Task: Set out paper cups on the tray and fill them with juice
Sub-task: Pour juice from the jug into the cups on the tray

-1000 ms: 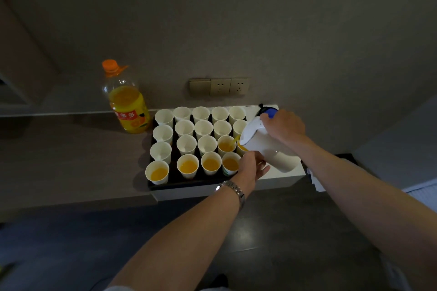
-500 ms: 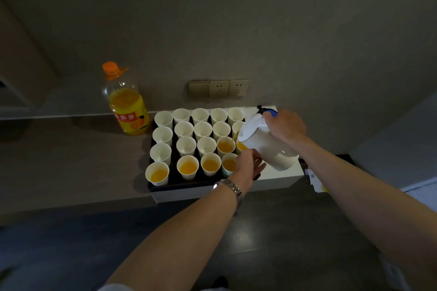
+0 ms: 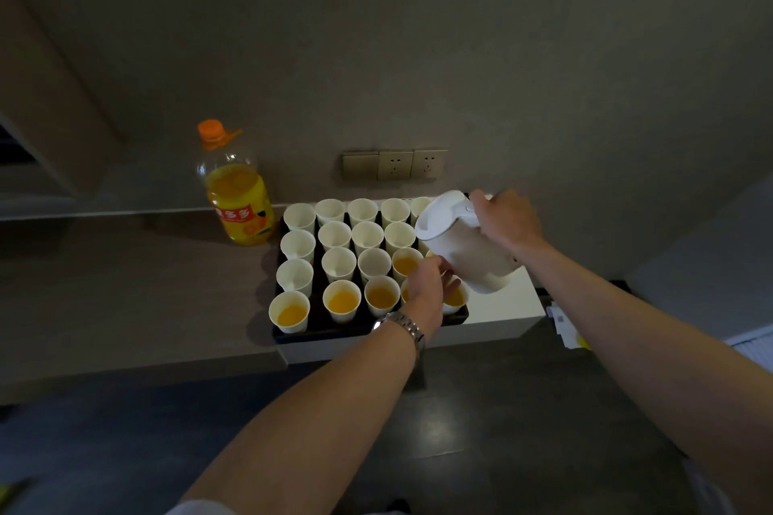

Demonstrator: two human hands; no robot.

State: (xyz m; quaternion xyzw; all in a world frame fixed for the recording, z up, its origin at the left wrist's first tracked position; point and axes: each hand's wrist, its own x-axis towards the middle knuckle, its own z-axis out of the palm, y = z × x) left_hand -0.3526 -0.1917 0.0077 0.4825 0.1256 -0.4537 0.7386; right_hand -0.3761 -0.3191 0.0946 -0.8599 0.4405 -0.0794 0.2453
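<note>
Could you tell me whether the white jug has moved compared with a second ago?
Yes. The white jug has swung up and back toward the wall sockets.

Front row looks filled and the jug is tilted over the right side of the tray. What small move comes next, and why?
Probably shift the white plastic jug, gripped by the right hand, leftward to the empty white paper cup beside the filled third-row cup. The left hand rests among the cups at the black tray's right and could steady it.

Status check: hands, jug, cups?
Right hand grips jug, tilted over tray's right side. Left hand on front-row cup. Front row juiced; back rows mostly empty.
</note>
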